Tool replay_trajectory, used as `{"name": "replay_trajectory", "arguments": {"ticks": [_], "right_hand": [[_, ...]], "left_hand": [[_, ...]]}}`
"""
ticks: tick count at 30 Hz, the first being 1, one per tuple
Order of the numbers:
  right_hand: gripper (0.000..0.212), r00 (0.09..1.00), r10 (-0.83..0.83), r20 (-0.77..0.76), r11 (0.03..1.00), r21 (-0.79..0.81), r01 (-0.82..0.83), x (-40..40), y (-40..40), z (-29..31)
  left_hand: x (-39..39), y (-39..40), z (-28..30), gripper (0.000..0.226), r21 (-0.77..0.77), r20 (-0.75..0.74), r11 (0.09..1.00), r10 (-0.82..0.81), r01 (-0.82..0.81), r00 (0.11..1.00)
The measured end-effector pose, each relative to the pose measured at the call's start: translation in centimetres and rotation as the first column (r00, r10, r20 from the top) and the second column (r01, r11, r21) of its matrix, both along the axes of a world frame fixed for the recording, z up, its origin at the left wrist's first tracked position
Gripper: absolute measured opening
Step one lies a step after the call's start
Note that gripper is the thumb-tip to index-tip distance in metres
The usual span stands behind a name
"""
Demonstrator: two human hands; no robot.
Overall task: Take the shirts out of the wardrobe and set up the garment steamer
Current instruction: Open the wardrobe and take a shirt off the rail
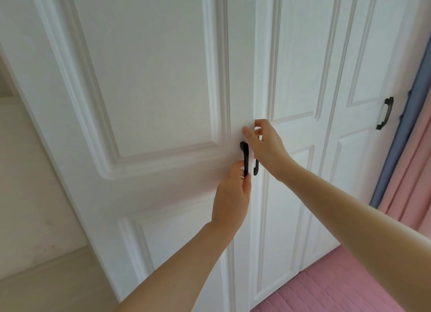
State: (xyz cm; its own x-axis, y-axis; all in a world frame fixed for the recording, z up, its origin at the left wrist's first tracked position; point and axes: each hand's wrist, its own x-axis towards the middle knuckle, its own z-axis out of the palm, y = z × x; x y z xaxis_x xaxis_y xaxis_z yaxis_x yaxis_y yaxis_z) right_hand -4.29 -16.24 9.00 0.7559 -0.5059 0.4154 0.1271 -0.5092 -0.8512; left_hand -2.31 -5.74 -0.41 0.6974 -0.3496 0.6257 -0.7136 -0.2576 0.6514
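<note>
We face the shut wardrobe (149, 78); shirts are hidden inside. Left hand (231, 195) fingers curl round the black handle (245, 156), right hand (265, 144) fingers hook the neighbouring door's edge. Stiff, light doors should swing easily.

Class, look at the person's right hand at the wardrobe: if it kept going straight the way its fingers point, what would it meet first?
The right hand would most likely meet the edge of the right door, just above its black handle; its fingertips already look to be on it, though depth is unclear.

wardrobe (149, 78): white, panelled doors | black handles (245, 158) at centre seam | doors closed
</note>
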Motion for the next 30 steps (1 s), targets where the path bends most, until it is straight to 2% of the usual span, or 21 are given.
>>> {"name": "replay_trajectory", "arguments": {"ticks": [4, 11, 25, 30], "right_hand": [[0.029, 0.999, 0.017, 0.051, 0.997, 0.076, -0.021, -3.2, 0.8, -0.6], [0.020, 0.998, -0.014, 0.064, 0.998, 0.062, 0.010, -9.4, 2.2, -1.8], [0.021, 0.978, -0.163, 0.131, 0.986, -0.003, 0.164, -21.0, 11.3, -2.0], [0.025, 0.973, -0.180, 0.146, 0.980, -0.055, 0.190, -24.7, 16.0, -2.4]], "left_hand": [[-2.1, 0.7, -0.3, 0.013, -0.061, -0.017, 0.997, -0.051, 0.050, 0.999], [-7.0, 3.1, -0.7, 0.013, -0.140, -0.015, 0.979, -0.148, 0.145, 0.989], [-16.6, 12.6, -0.3, 0.014, -0.151, -0.012, 0.951, -0.273, 0.268, 0.962], [-19.9, 17.5, -0.4, 0.019, -0.153, 0.036, 0.958, -0.241, 0.243, 0.970]]}}
